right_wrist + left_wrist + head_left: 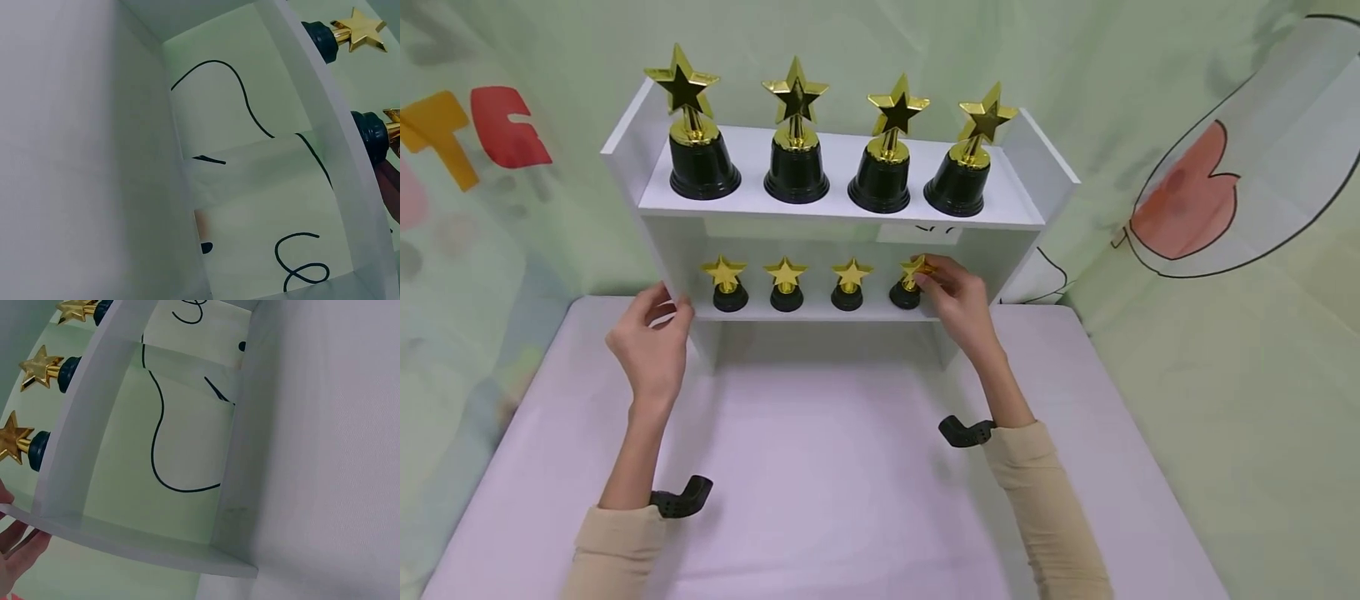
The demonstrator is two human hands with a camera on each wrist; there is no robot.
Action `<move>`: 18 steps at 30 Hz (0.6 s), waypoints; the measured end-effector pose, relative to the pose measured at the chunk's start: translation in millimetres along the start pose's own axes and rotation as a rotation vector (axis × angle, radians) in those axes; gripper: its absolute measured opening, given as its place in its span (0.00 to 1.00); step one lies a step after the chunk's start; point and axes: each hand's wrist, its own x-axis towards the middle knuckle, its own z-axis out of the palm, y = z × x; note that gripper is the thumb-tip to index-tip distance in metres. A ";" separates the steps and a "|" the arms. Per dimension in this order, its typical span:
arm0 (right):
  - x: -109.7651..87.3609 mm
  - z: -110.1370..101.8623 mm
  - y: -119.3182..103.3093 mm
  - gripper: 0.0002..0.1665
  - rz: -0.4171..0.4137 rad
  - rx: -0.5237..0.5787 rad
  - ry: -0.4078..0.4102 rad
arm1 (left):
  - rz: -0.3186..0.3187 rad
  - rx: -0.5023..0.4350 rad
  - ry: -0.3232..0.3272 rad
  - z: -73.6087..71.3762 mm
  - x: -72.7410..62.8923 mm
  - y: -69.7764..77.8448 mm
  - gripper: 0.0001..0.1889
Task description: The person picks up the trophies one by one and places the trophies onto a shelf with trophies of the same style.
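A white shelf unit (842,216) stands at the back of the table. On its lower board, several small trophies with gold stars and black bases form a row. My right hand (958,304) pinches the star of the rightmost small trophy (906,293), whose base is at the board. In the right wrist view, that trophy's black base (370,137) shows at the right edge, with the fingers mostly out of frame. My left hand (651,342) grips the shelf's left side panel, and in the left wrist view its fingers (28,553) lie on either side of the panel edge (125,547).
Larger star trophies, such as the leftmost one (700,162), line the top board. Below the lower board lies the pale tabletop (827,467). Green printed cloth (1210,350) hangs behind and at the sides.
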 end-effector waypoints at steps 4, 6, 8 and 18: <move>3.6 10.6 -1.7 0.18 -0.004 -0.003 -0.021 | -0.001 0.021 0.030 -7.9 1.9 1.0 0.14; 3.9 14.1 -2.8 0.19 -0.011 0.002 -0.033 | 0.001 0.023 0.047 -11.0 1.8 0.7 0.14; 3.5 14.7 -3.1 0.21 -0.013 0.002 -0.041 | -0.005 0.016 0.052 -11.0 1.0 -0.1 0.14; -12.7 -6.0 2.4 0.31 -0.138 0.036 0.066 | -0.010 -0.008 0.051 3.8 -2.4 -2.0 0.13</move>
